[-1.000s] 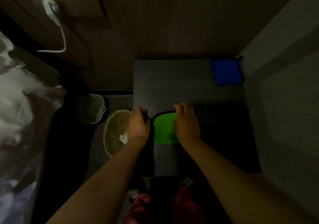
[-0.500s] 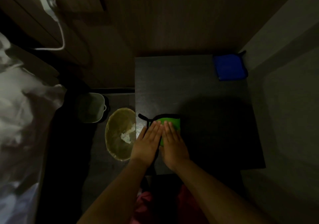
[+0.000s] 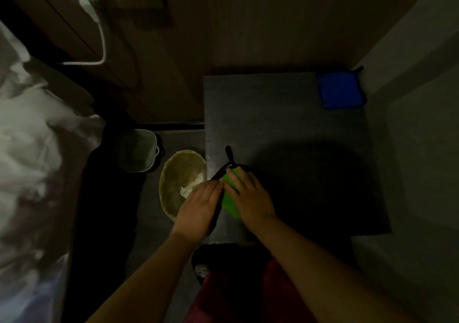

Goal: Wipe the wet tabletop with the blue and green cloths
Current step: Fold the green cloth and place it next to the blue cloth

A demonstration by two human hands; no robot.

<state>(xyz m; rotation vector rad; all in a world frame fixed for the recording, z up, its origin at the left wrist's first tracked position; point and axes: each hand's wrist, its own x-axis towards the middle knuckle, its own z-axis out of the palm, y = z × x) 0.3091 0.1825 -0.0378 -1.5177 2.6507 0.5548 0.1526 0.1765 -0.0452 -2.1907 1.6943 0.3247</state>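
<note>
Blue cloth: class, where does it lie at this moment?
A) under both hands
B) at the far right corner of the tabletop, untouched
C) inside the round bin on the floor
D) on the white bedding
B: the blue cloth lies at the far right corner of the tabletop, well apart from the left hand and right hand, which are at the green cloth near the left edge.
</note>
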